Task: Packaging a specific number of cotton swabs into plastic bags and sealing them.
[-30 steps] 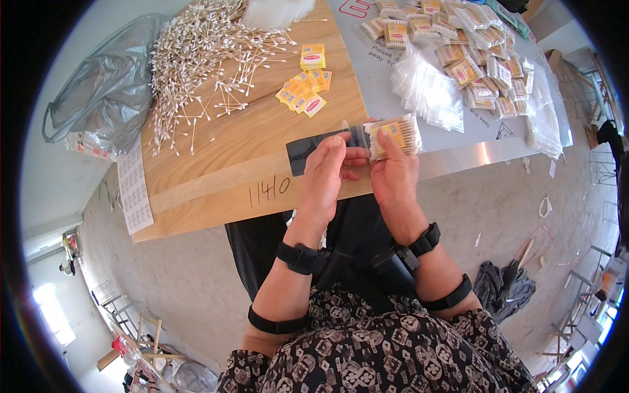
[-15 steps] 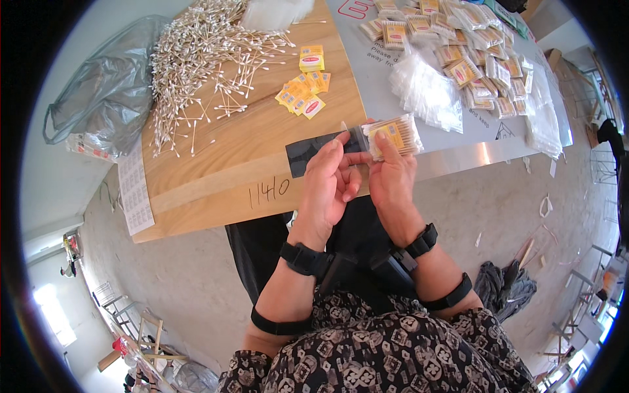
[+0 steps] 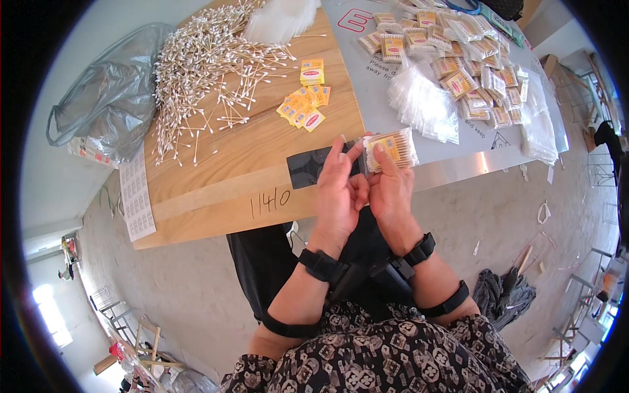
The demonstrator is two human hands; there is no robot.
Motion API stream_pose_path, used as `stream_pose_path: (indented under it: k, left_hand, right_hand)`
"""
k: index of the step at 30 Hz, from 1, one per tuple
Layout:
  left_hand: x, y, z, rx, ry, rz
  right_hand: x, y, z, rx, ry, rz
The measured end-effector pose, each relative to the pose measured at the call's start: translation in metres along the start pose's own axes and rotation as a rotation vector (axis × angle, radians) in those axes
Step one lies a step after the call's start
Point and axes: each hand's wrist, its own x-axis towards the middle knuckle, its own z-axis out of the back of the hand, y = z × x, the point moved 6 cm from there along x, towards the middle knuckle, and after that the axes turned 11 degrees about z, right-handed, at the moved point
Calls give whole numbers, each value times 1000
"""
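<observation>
My right hand holds a small clear bag of cotton swabs, its thumb pressed on the yellow card inside. The swabs lie side by side, white tips at the bag's ends. At the bag's left end is my left hand, thumb and index finger raised around the clear mouth, the other fingers curled. Just how the fingertips grip the film is hard to see. Beneath the left fingers a dark flat sheet lies on the wooden table. Beyond it are loose yellow cards and a card stack.
Loose cotton swabs are heaped at the far left beside a grey plastic bag. Empty clear bags and many filled swab packets cover the grey surface at right. A printed sheet hangs at the table's left edge.
My left hand has moved slightly right and down, closer to my right hand, with its fingers higher at the bag's end. The bag has shifted slightly left and down.
</observation>
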Motion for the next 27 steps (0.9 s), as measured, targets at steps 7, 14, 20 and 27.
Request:
stream_pose_path:
  k: [7,14,20,27]
  left_hand:
    - [-3,-6,1,152,-76,29]
    - [-4,4,5,206,4,-11]
    - [-5,-10,9,282,53,-6]
    - [-1,-10,30,230,-1,-18]
  right_hand:
    - [7,-2,7,-42,-59,43]
    - [1,-3,-1,-129,-82,-74]
    - [16,-8,17,-40,-196,46]
    - [53,19,60,99,-198,115]
